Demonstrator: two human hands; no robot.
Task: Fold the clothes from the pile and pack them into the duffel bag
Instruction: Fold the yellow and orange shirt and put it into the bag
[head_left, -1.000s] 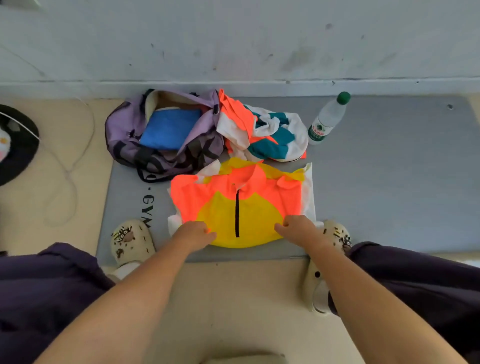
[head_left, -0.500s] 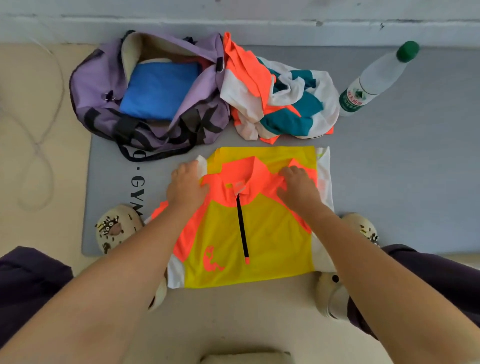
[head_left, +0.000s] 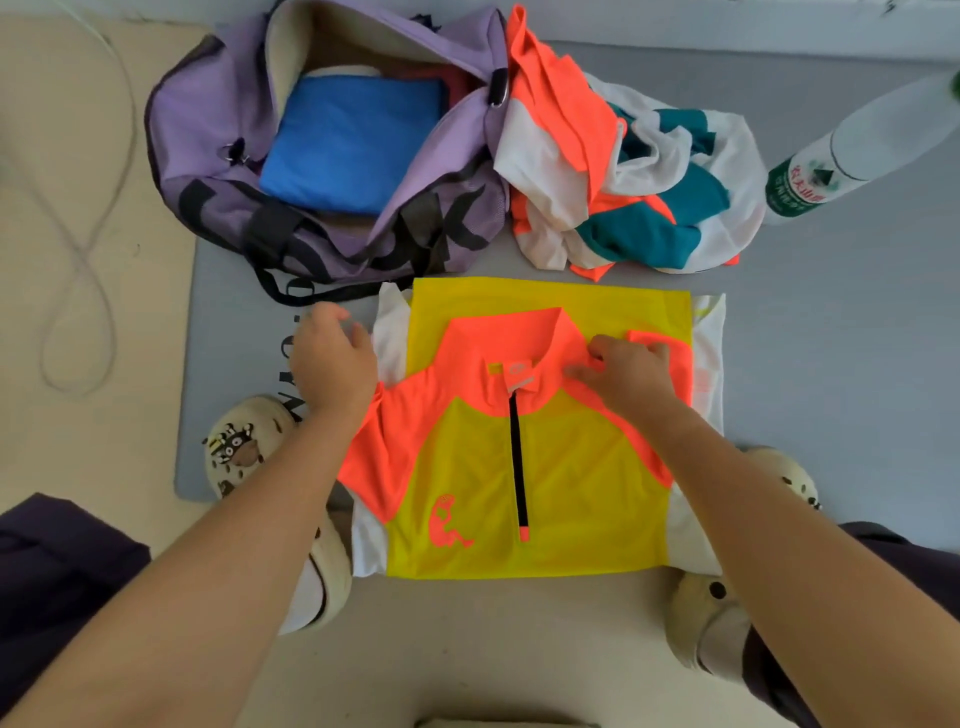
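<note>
Jersey mid-fold on the mat

Jersey (head_left: 524, 467) lay flat on the mat (head_left: 831, 338), below the bag (head_left: 208, 156). Right hand (head_left: 626, 374) pinched the shoulder fabric; left hand (head_left: 332, 358) hovered relaxed, holding nothing. Folding step underway; next, likely, sides tucked in.

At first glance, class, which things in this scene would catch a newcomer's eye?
The yellow and orange shirt lies flat at the centre on the grey mat, the right hand at its collar. Behind it sit the open purple duffel bag, holding a blue garment, and a crumpled clothes pile.
</note>
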